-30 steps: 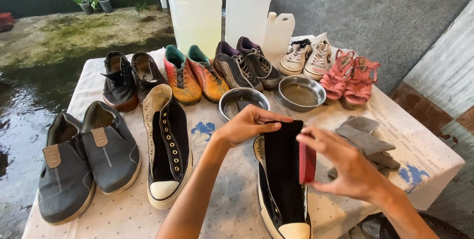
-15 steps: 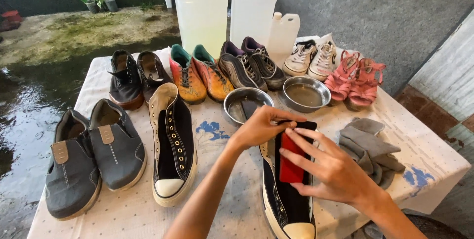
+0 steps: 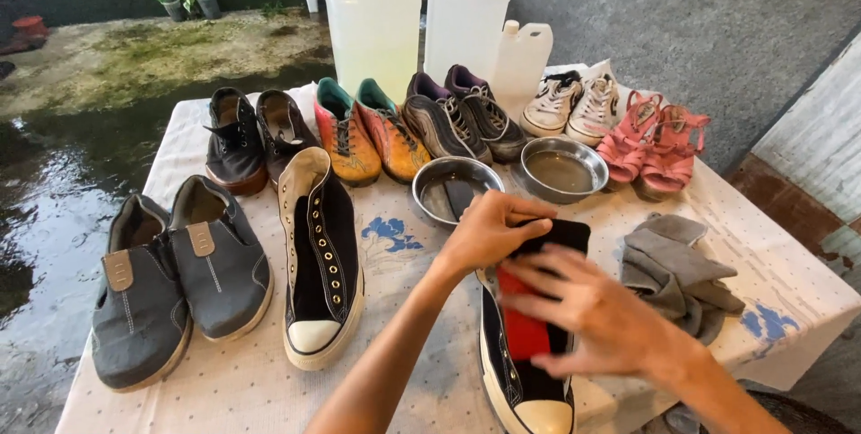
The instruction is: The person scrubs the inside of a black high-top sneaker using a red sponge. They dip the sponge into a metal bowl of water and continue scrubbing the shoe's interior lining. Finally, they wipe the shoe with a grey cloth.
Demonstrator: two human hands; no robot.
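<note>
On the tabletop (image 3: 224,380), two bowls (image 3: 457,187) sit at twelve o'clock from the sneaker (image 3: 525,371), cloths (image 3: 677,273) at three.
</note>
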